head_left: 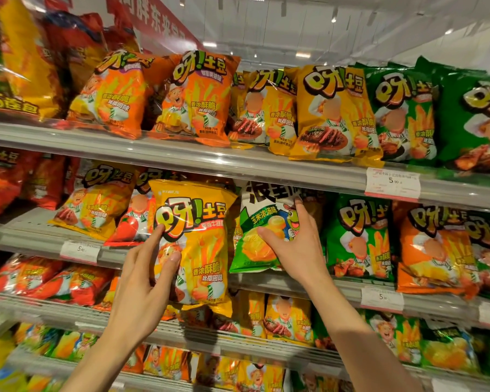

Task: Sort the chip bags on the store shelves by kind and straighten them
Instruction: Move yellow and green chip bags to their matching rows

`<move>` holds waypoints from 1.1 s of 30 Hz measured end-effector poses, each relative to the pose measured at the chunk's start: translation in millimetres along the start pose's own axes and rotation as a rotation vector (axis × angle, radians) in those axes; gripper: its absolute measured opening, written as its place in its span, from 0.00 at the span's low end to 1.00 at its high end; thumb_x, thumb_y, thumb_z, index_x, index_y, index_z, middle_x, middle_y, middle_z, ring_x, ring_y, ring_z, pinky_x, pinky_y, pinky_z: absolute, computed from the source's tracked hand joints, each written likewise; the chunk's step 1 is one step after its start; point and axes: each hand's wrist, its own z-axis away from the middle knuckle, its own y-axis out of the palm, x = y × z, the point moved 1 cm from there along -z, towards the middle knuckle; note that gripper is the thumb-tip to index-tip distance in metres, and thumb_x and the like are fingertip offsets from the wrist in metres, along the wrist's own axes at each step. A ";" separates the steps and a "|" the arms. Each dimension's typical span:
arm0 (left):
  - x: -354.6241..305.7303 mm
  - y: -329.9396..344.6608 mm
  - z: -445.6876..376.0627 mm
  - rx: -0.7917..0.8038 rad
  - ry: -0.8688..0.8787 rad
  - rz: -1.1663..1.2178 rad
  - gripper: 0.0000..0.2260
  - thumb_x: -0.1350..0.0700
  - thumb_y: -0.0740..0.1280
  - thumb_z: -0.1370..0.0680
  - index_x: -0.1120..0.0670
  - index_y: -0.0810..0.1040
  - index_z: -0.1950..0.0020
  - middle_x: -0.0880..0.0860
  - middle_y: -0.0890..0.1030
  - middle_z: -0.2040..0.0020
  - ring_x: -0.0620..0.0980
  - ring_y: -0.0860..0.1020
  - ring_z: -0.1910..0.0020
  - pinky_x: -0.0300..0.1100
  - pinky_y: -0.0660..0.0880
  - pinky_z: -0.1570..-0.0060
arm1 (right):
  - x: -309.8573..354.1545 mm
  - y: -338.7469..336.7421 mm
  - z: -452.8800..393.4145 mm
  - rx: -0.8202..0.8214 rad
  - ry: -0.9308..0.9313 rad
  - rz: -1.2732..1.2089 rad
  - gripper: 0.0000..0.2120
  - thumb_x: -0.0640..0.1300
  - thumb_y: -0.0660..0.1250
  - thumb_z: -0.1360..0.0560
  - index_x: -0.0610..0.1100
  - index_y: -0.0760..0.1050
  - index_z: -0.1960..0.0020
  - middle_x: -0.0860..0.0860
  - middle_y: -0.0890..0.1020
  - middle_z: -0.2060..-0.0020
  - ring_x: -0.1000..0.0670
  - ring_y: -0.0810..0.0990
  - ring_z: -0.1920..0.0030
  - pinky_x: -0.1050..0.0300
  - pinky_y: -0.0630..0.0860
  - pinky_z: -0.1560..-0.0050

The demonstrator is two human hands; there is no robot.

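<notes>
Yellow chip bag (198, 244), green-and-white bag (262, 236) (corn print), neighbours (357, 239) — green, orange, red

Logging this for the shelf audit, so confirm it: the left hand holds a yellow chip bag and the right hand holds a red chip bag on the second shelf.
Wrong on the colour. In the head view the right hand holds a green and white chip bag, not a red one. The left hand does hold the yellow chip bag, at the second shelf.

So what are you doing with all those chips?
A person is sorting chip bags on store shelves. The left hand holds a yellow bag in front of the second shelf. The right hand grips a green and white bag of another kind standing there, with green bags beside it.
</notes>
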 end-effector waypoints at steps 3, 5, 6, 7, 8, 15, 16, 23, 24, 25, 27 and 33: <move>7.5 -6.8 2.7 -0.013 0.002 -0.010 0.27 0.32 0.58 0.21 0.34 0.59 0.22 0.41 0.69 0.33 0.36 0.68 0.37 0.36 0.66 0.45 | 5.6 1.6 10.9 -0.005 -0.033 0.047 0.50 0.65 0.74 0.31 0.58 0.49 0.19 0.52 0.60 0.23 0.49 0.65 0.25 0.46 0.69 0.28; 9.1 -8.5 3.9 -0.020 0.014 -0.032 0.30 0.29 0.54 0.25 0.34 0.59 0.23 0.43 0.71 0.34 0.34 0.69 0.38 0.34 0.68 0.49 | 7.3 -0.4 19.7 -0.021 -0.059 0.073 0.50 0.66 0.73 0.32 0.60 0.48 0.19 0.52 0.60 0.23 0.48 0.64 0.25 0.44 0.70 0.29; 8.7 -8.1 4.3 -0.020 0.014 -0.032 0.31 0.28 0.54 0.25 0.34 0.59 0.23 0.44 0.72 0.34 0.32 0.69 0.40 0.35 0.68 0.49 | 7.3 -2.8 23.5 -0.035 -0.070 0.091 0.50 0.67 0.73 0.32 0.60 0.48 0.20 0.52 0.60 0.23 0.48 0.63 0.24 0.44 0.70 0.29; 8.3 -6.6 4.5 -0.021 0.012 -0.026 0.31 0.28 0.54 0.25 0.34 0.59 0.23 0.44 0.72 0.34 0.30 0.69 0.41 0.38 0.69 0.48 | 7.4 -5.9 27.1 -0.047 -0.076 0.113 0.50 0.68 0.72 0.32 0.61 0.47 0.20 0.52 0.60 0.22 0.48 0.62 0.23 0.43 0.69 0.28; 6.3 -4.6 4.9 -0.019 0.012 -0.018 0.30 0.29 0.55 0.25 0.34 0.59 0.22 0.44 0.71 0.33 0.30 0.68 0.41 0.40 0.69 0.46 | 7.0 -9.6 30.1 -0.054 -0.075 0.140 0.50 0.68 0.72 0.32 0.61 0.46 0.20 0.52 0.59 0.22 0.47 0.60 0.23 0.42 0.67 0.27; -17.2 24.9 5.2 0.042 0.070 0.040 0.25 0.38 0.59 0.19 0.36 0.60 0.22 0.41 0.69 0.33 0.18 0.64 0.42 0.20 0.67 0.52 | -9.1 -53.0 49.4 -0.126 -0.031 0.358 0.49 0.70 0.68 0.29 0.61 0.42 0.19 0.49 0.53 0.19 0.45 0.51 0.20 0.42 0.57 0.23; -20.8 31.1 4.1 0.054 0.083 0.042 0.25 0.38 0.59 0.19 0.36 0.60 0.22 0.42 0.69 0.33 0.19 0.64 0.42 0.21 0.67 0.52 | -13.3 -59.8 51.7 -0.147 -0.021 0.372 0.49 0.70 0.68 0.29 0.60 0.42 0.19 0.48 0.53 0.19 0.45 0.50 0.20 0.42 0.56 0.22; -53.7 91.5 -10.2 0.106 0.184 0.033 0.26 0.35 0.55 0.19 0.36 0.56 0.21 0.49 0.68 0.28 0.28 0.65 0.45 0.43 0.68 0.39 | -41.5 -97.6 65.8 -0.304 0.030 0.456 0.48 0.69 0.65 0.27 0.56 0.41 0.18 0.45 0.54 0.20 0.44 0.53 0.21 0.41 0.56 0.23; -57.8 100.6 -13.1 0.102 0.184 0.020 0.27 0.34 0.53 0.20 0.36 0.55 0.21 0.50 0.68 0.29 0.32 0.66 0.46 0.48 0.69 0.38 | -45.9 -101.2 68.3 -0.316 0.041 0.466 0.48 0.69 0.65 0.26 0.56 0.41 0.18 0.44 0.53 0.20 0.44 0.53 0.21 0.41 0.56 0.23; -61.9 109.5 -15.8 0.098 0.182 0.011 0.27 0.34 0.53 0.20 0.37 0.55 0.21 0.52 0.69 0.30 0.37 0.69 0.46 0.51 0.70 0.38 | -50.4 -104.9 70.3 -0.325 0.054 0.475 0.48 0.69 0.64 0.26 0.55 0.41 0.18 0.45 0.52 0.19 0.44 0.52 0.21 0.41 0.55 0.23; -71.6 125.1 -20.8 0.109 0.184 0.001 0.28 0.34 0.52 0.19 0.39 0.55 0.20 0.55 0.70 0.32 0.50 0.74 0.40 0.53 0.72 0.39 | -58.4 -112.7 72.8 -0.330 0.097 0.481 0.48 0.70 0.62 0.26 0.56 0.39 0.18 0.45 0.50 0.19 0.44 0.50 0.20 0.41 0.53 0.22; -91.2 168.9 -44.3 0.132 0.195 -0.081 0.26 0.40 0.53 0.18 0.48 0.57 0.21 0.61 0.69 0.32 0.61 0.72 0.36 0.53 0.73 0.43 | -78.6 -134.5 71.7 -0.343 0.188 0.465 0.49 0.71 0.62 0.27 0.57 0.38 0.19 0.45 0.49 0.19 0.43 0.50 0.20 0.40 0.53 0.22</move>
